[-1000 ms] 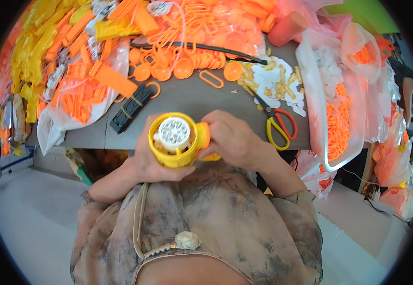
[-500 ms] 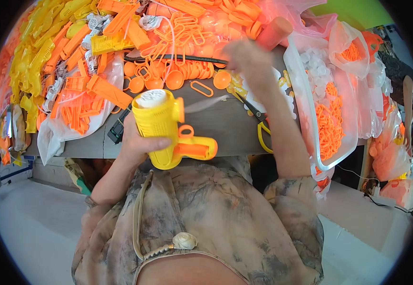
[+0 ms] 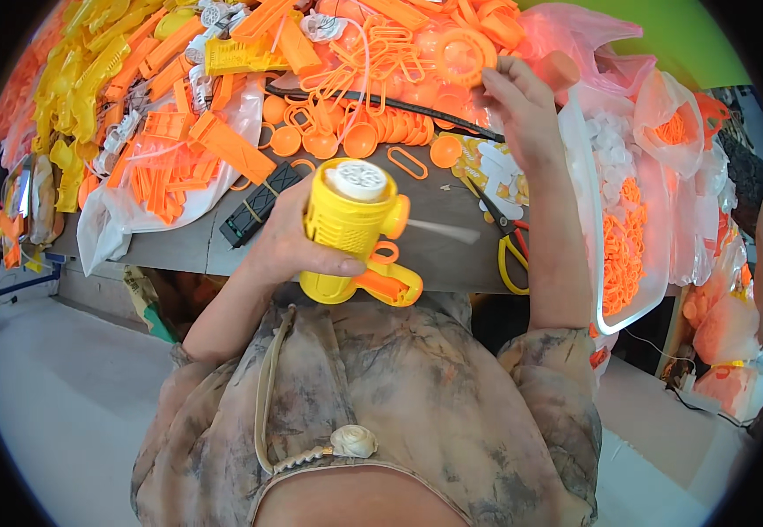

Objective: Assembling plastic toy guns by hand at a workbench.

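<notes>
My left hand [image 3: 298, 241] is wrapped round a yellow toy gun [image 3: 342, 220], a bubble-gun-like body held upright in front of my chest. Its top end is a round white piece [image 3: 362, 179] with holes, and orange parts show on its side and handle. A thin pale strip [image 3: 443, 231] sticks out to the right beside it. Over the far part of the table, my right hand [image 3: 522, 110] has its thumb and fingers closed on the edge of an orange ring [image 3: 445, 63]. Orange parts lie right behind the ring.
Heaped yellow shells [image 3: 74, 97] and orange parts [image 3: 390, 53] cover the far table. A black strap [image 3: 416, 112] crosses them. Scissors with yellow handles [image 3: 511, 263] lie near the front edge. At right stands a white tray [image 3: 590, 263] of small orange rings; a dark box [image 3: 258, 206] lies left.
My right hand, blurred over the pile before, now grips an orange ring. The view has shifted, and the toy gun in my left hand appears farther right with its top turned more toward me.
</notes>
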Available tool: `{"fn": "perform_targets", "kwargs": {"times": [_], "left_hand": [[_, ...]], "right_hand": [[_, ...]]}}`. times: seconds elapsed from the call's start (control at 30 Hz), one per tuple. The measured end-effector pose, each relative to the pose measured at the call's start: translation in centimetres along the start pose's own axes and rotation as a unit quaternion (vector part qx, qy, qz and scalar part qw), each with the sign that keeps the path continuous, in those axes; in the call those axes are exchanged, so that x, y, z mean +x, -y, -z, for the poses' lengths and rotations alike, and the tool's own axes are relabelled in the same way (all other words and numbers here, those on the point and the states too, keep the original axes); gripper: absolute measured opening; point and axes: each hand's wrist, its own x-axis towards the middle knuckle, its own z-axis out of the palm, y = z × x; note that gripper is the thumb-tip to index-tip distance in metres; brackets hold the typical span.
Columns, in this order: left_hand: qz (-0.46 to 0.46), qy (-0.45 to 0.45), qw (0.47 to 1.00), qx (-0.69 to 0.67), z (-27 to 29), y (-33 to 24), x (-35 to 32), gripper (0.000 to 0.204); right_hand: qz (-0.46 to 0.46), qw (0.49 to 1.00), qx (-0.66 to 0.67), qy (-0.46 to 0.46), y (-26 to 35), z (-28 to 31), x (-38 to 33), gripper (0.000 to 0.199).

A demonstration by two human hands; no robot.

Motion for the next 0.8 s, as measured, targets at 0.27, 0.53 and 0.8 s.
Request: {"fn": "perform_targets", "kwargs": {"times": [0.27,0.53,0.8], "left_hand": [[-0.017,0.124,0.972,-0.199,-0.6,0.2,1.6,0.094],[-0.026,0.087,0.965,-0.247,-0.3,0.7,0.6,0.078],[-0.112,-0.004,0.960,0.255,-3.5,-1.3,-0.3,0.079]], "right_hand": [[-0.155,0.933,0.302,0.118,1.3,-5.6,-7.1,0.045],[0.039,0.989,0.039,0.136,2.3,-6.8,-8.2,0.054],[-0.194,0.927,0.219,0.235,2.5,-5.4,-6.1,0.050]]}}
